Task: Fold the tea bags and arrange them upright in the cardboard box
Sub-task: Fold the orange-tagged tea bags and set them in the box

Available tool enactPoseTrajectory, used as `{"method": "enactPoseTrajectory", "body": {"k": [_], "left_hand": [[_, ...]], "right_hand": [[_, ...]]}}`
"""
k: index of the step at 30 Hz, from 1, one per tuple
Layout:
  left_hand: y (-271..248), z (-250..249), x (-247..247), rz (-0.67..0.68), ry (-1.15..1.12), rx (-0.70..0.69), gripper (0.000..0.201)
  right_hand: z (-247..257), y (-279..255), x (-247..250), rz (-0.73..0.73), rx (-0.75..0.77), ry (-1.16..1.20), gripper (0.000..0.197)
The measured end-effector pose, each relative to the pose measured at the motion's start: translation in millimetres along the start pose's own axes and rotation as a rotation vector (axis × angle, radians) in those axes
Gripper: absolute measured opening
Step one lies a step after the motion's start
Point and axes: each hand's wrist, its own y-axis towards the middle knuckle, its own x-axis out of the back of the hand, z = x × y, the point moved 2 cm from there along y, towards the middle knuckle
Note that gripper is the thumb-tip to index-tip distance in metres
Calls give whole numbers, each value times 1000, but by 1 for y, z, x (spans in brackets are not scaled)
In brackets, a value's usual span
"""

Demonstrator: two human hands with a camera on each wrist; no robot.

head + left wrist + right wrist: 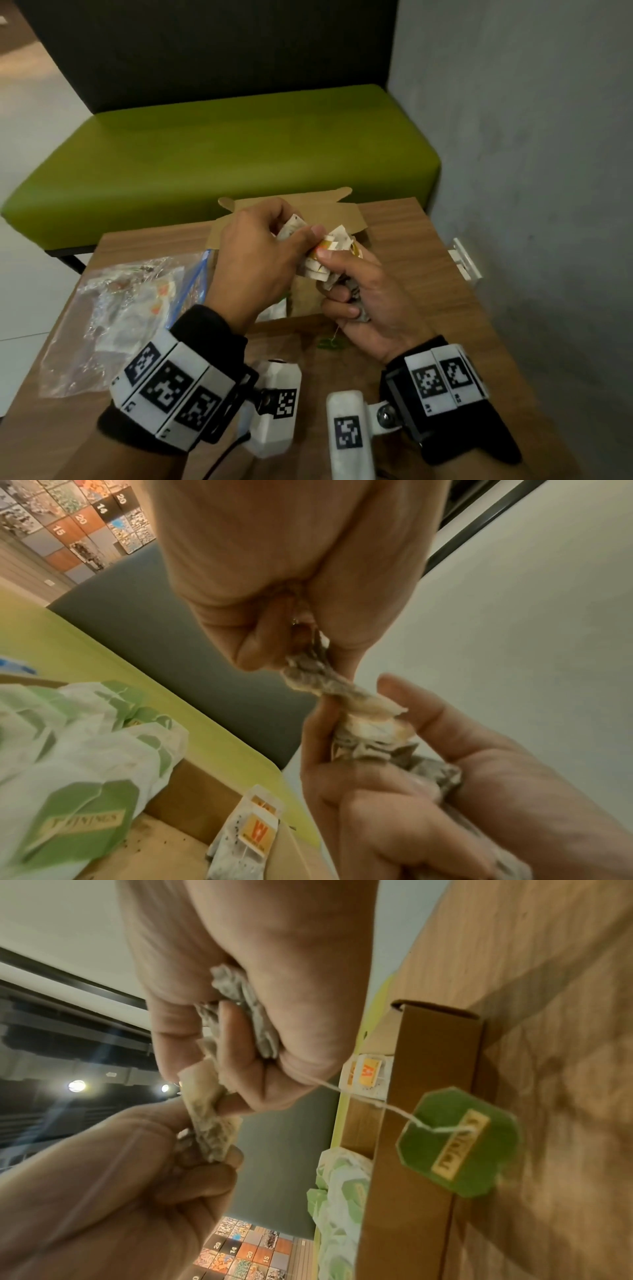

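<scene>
Both hands hold a bunch of tea bags [322, 255] just above the open cardboard box [346, 212]. My left hand [303, 233] pinches one pale tea bag [318, 679] at the top of the bunch. My right hand [337, 279] grips the rest of the bunch [377, 744] in curled fingers. From that fist a string drops to a green paper tag [459, 1146] hanging beside the box wall [424, 1164]. Inside the box lie green-tagged tea bags [78, 753] and orange-tagged tea bags [255, 831].
A clear zip bag [126, 308] with more tea bags lies on the wooden table [428, 274] to the left of the box. A green bench [222, 154] stands beyond the table's far edge. A grey wall [548, 171] runs along the right.
</scene>
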Motion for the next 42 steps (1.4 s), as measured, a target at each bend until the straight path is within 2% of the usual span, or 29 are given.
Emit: {"method": "enactPoseTrajectory", "body": {"k": [3,6,10,15,20,25,30,34,37,42], "left_hand": [[-1,1,-3,36,-78,49,18],[-5,3,-11,135,-274,193,12],[-5,6,-16,175,-411,288,9],[-1,4,-19,166,-542,340,7],[3,5,-21,163,-510,319,9],[8,11,-25,121,-338,246,8],[6,14,-33,84,-333,273,11],[2,11,-33,60,-361,227,18],[-2,5,-31,81,-381,197,19],[1,8,-26,131,-310,182,13]], "right_hand": [[2,0,9,-67,-9,15,16],[2,0,10,-61,-3,9,12],[-3,-2,7,-22,-6,-44,17],[-5,1,3,-28,-10,65,32],[-6,5,9,-120,-26,103,38],[-5,6,16,-263,-28,40,15],[-1,4,14,-285,-37,-51,19],[5,3,13,-282,54,-122,16],[6,4,14,-314,129,-302,10],[9,3,15,-307,198,-383,18]]}}
